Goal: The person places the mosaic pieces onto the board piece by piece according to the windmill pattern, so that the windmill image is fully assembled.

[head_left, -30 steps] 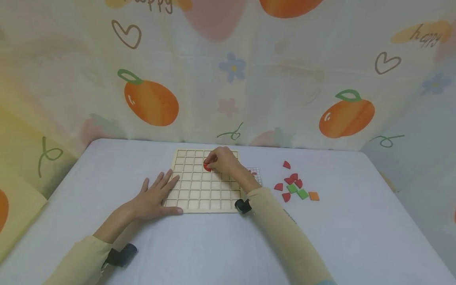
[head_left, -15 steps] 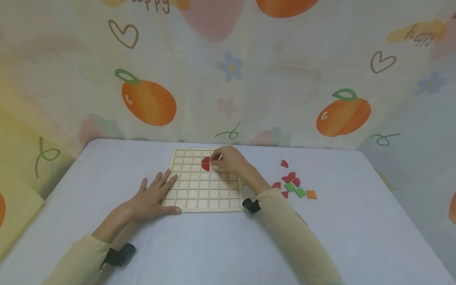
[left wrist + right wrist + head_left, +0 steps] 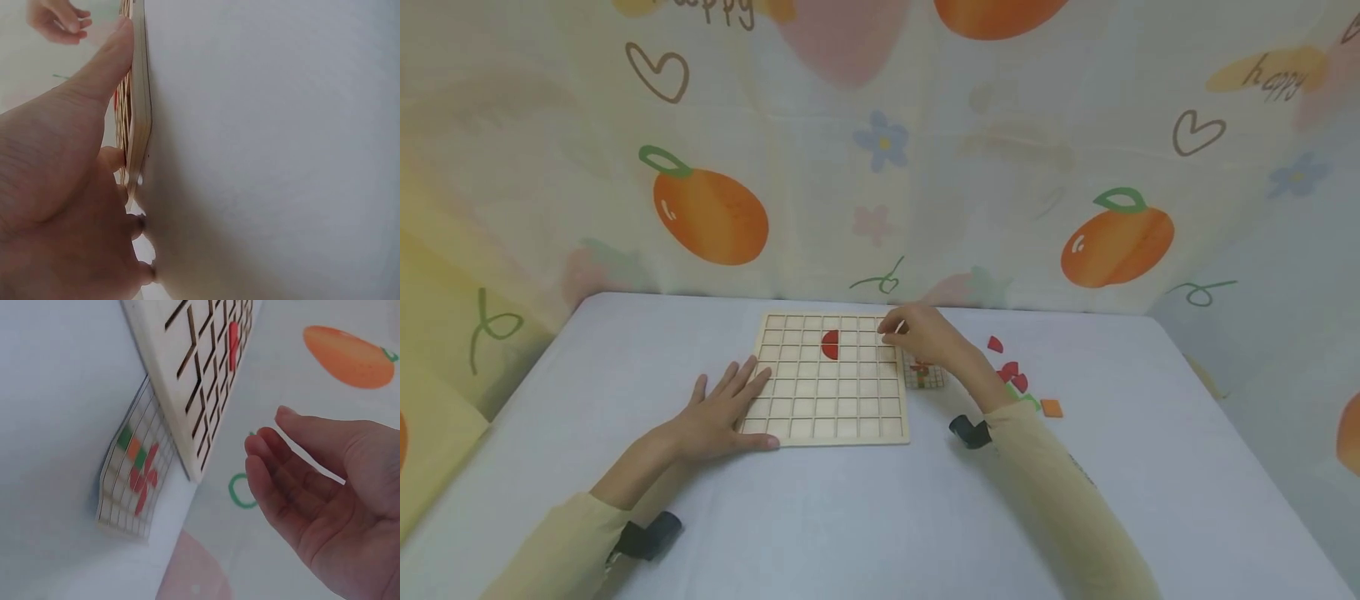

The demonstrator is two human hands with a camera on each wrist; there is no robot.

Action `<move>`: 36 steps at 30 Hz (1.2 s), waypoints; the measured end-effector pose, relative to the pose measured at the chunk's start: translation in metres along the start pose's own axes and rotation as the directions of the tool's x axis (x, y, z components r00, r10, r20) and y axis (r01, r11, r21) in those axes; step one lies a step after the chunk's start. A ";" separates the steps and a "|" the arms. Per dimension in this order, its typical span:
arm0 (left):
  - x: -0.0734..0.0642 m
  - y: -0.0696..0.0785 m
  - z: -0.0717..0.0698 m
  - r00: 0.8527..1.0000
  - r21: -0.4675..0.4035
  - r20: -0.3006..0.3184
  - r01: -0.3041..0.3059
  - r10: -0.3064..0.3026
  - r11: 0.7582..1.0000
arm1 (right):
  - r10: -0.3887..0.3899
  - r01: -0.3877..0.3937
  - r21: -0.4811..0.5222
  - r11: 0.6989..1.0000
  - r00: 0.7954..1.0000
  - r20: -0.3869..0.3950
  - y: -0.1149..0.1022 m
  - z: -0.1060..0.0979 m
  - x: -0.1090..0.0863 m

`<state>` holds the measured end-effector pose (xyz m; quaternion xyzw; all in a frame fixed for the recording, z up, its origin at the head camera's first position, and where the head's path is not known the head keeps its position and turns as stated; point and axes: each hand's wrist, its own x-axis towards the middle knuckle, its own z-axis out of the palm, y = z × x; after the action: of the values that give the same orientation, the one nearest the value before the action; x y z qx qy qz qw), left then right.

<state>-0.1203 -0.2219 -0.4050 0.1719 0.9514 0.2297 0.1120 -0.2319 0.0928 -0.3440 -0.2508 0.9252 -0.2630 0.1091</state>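
My left hand (image 3: 711, 425) lies with spread fingers at the left edge of a pale wooden grid board (image 3: 825, 406). In the left wrist view its thumb (image 3: 109, 65) rests on the board's rim. Two red quarter-circle pieces (image 3: 831, 345) sit in neighbouring cells near the board's top, their straight sides facing right. Above the board's upper right corner hovers my right hand (image 3: 928, 335). The right wrist view shows its thumb apart from the loosely bent fingers, with nothing between them. A small gridded picture card (image 3: 922, 372) lies beside the board's right edge, partly under the right hand.
On the table right of the card lie several loose red quarter-circle pieces (image 3: 1018, 382), green pieces (image 3: 1030, 402) partly hidden by the right forearm, and an orange square (image 3: 1052, 408). A patterned cloth (image 3: 812, 167) hangs behind the table.
My right hand has let go of a red quarter-circle piece at the board's top and moved right, uncovering both red pieces and the card. The left hand has stayed in place.
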 end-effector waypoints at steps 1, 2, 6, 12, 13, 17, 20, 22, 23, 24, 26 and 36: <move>0.000 -0.001 0.001 1.000 0.001 -0.003 -0.003 0.003 1.000 | -0.003 0.003 0.002 1.000 1.000 0.004 0.002 -0.002 -0.002; 0.000 -0.002 0.002 1.000 0.001 -0.005 -0.005 0.006 1.000 | -0.010 0.010 -0.002 1.000 1.000 0.006 0.005 -0.004 -0.004; -0.001 -0.004 0.002 1.000 -0.004 -0.009 -0.013 0.013 1.000 | -0.038 0.038 -0.022 0.999 0.999 0.001 0.018 -0.013 -0.013; -0.002 0.001 -0.002 1.000 -0.016 0.006 -0.002 0.002 1.000 | -0.025 0.025 -0.033 0.999 1.000 -0.019 0.042 -0.026 -0.027; -0.002 0.002 -0.002 1.000 -0.012 0.010 0.003 -0.003 1.000 | -0.010 0.009 -0.033 0.999 1.000 -0.019 0.045 -0.028 -0.029; 0.000 0.002 -0.001 1.000 0.000 0.010 0.014 -0.014 1.000 | 0.052 -0.053 -0.037 0.998 0.998 -0.020 0.059 -0.034 -0.040; 0.000 0.001 0.000 1.000 0.005 0.006 0.017 -0.017 1.000 | 0.088 -0.089 -0.039 0.995 0.996 -0.025 0.070 -0.038 -0.048; 0.001 0.001 0.001 1.000 0.006 0.004 0.017 -0.017 1.000 | 0.102 -0.103 -0.039 0.994 0.994 -0.030 0.077 -0.040 -0.054; 0.001 0.001 0.001 1.000 0.006 0.004 0.018 -0.018 1.000 | 0.108 -0.109 -0.038 0.993 0.994 -0.032 0.080 -0.041 -0.056; 0.000 0.001 0.001 1.000 0.004 0.004 0.018 -0.018 1.000 | 0.113 -0.115 -0.036 0.993 0.993 -0.033 0.084 -0.042 -0.059; 0.000 0.001 0.000 1.000 0.001 0.005 0.017 -0.017 1.000 | 0.124 -0.125 -0.038 0.991 0.992 -0.036 0.091 -0.044 -0.063; -0.002 0.003 -0.002 1.000 -0.007 0.011 0.012 -0.012 1.000 | 0.158 -0.160 -0.044 0.986 0.987 -0.032 0.117 -0.049 -0.083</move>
<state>-0.1184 -0.2206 -0.4018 0.1670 0.9510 0.2313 0.1191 -0.2254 0.2436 -0.3601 -0.1748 0.9496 -0.2356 0.1107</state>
